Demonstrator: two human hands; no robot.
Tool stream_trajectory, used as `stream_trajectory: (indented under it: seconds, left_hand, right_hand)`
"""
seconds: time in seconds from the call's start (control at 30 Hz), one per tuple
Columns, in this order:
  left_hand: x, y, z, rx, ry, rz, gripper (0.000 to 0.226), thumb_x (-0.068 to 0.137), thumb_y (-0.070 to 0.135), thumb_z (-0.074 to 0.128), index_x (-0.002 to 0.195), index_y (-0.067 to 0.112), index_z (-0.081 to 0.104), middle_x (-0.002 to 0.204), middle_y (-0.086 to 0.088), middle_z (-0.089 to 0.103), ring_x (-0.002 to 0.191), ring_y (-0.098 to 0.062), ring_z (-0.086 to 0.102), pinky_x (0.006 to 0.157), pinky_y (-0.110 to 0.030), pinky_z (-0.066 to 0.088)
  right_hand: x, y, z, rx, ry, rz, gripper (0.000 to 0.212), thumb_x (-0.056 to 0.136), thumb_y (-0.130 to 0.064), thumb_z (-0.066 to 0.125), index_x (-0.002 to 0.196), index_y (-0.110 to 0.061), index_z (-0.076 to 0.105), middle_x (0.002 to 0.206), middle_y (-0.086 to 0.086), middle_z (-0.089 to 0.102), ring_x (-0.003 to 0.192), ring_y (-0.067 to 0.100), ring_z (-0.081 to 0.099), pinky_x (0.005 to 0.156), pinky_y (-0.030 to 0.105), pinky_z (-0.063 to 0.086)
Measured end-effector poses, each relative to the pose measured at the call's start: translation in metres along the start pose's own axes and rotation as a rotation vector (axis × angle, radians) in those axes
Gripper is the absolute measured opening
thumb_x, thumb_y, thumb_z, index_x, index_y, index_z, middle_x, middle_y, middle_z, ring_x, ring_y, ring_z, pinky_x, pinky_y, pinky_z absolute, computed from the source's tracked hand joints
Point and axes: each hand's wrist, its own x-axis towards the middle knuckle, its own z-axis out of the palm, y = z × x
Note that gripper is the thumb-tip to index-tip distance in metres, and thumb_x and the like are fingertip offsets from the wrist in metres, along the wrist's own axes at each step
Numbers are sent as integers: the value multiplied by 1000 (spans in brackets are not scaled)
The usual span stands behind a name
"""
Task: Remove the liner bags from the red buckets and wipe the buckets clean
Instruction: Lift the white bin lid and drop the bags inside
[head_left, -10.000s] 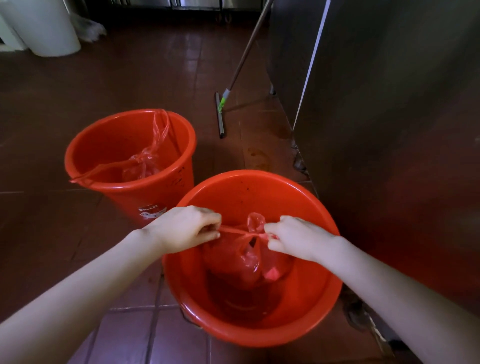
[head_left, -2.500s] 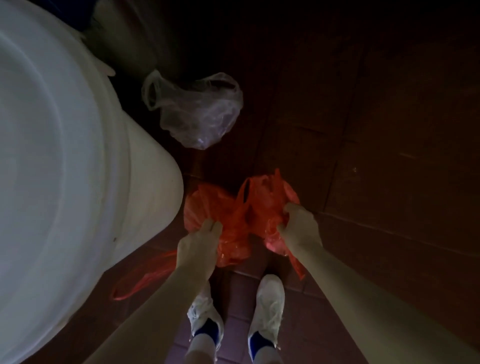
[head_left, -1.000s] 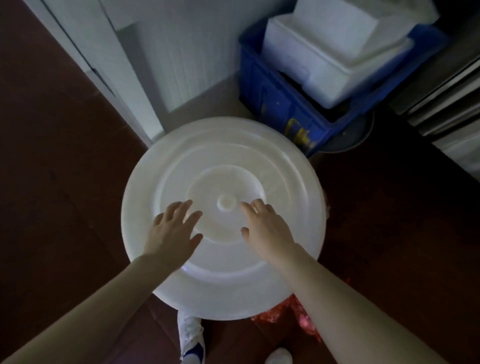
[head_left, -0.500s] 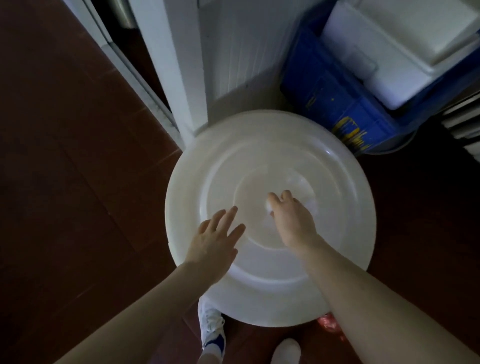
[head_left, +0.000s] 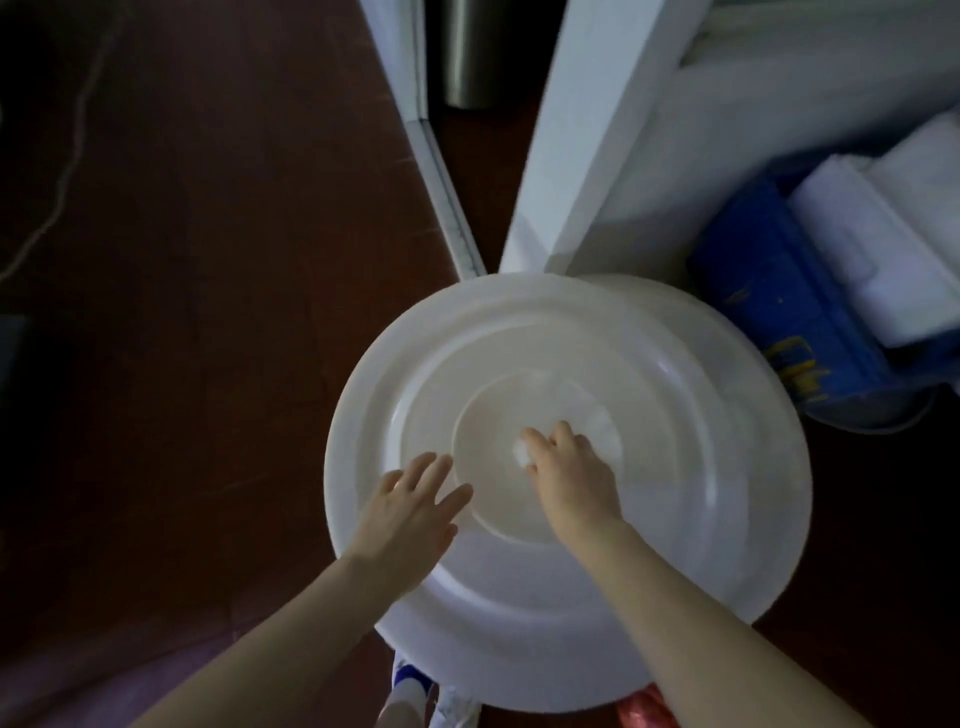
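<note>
A large round white lid (head_left: 675, 467) covers a white bin directly below me. My right hand (head_left: 569, 475) grips the small knob at the lid's centre, fingers curled round it. My left hand (head_left: 410, 506) lies flat on the lid's left part with its fingers spread. The lid sits shifted slightly to the left, and the bin's rim shows along its right edge. A scrap of a red liner bag (head_left: 644, 712) shows on the floor under the lid's near edge. No red bucket is in view.
A white door frame post (head_left: 576, 130) stands just behind the bin. A blue crate (head_left: 779, 312) holding white foam boxes (head_left: 883, 234) sits to the right. The dark red tile floor (head_left: 208, 312) spreads to the left. My white shoes (head_left: 415, 696) show below the lid.
Ten seconds ago both hands tied a red bag inside a bucket, then set the bags on the floor. My right hand has closed on the lid knob, and the lid has shifted left.
</note>
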Motion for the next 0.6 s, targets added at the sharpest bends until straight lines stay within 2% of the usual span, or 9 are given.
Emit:
stream_trajectory:
  seconds: [0.07,0.13,0.27,0.37,0.5,0.6]
  left_hand:
    - [-33,-6,-6,-17,23,-87,46,71,36,83,113,26,70,126,-11,62,118,-30,59,81,-41,56]
    - [-66,-14,-5,-34,46,-173,46,63,36,88,105,25,73,121,-11,65,112,-30,63,76,-41,58]
    - [-122,-38,16,-62,42,-318,49,62,35,89,107,24,73,124,-12,64,113,-31,63,78,-44,59]
    - [-152,-60,36,-66,19,-401,54,58,32,92,107,22,74,123,-11,65,112,-32,64,78,-45,58]
    - [-188,-93,81,-127,-37,-515,54,62,29,90,112,22,72,127,-11,63,117,-33,61,83,-46,56]
    - [-200,-120,121,-162,-76,-548,56,58,28,91,110,21,72,124,-12,65,113,-34,63,81,-46,57]
  right_hand:
    - [-8,-33,0,9,-3,-66,38,99,-19,42,137,-25,42,123,8,43,109,28,50,72,36,43]
    - [-13,-67,3,-3,-5,-138,36,100,-18,41,135,-26,42,123,7,43,110,27,50,74,37,45]
    - [-14,-130,17,-6,-12,-286,32,101,-20,38,132,-25,45,122,7,43,111,27,50,73,36,45]
    - [-10,-173,34,-31,-30,-399,36,101,-20,36,136,-26,43,123,8,44,110,29,53,76,38,45]
    - [1,-234,75,-52,-98,-518,37,102,-21,33,137,-23,43,126,11,44,107,33,55,76,42,46]
    - [16,-271,117,-106,-128,-562,37,102,-19,31,137,-24,42,130,11,41,107,32,55,74,41,47]
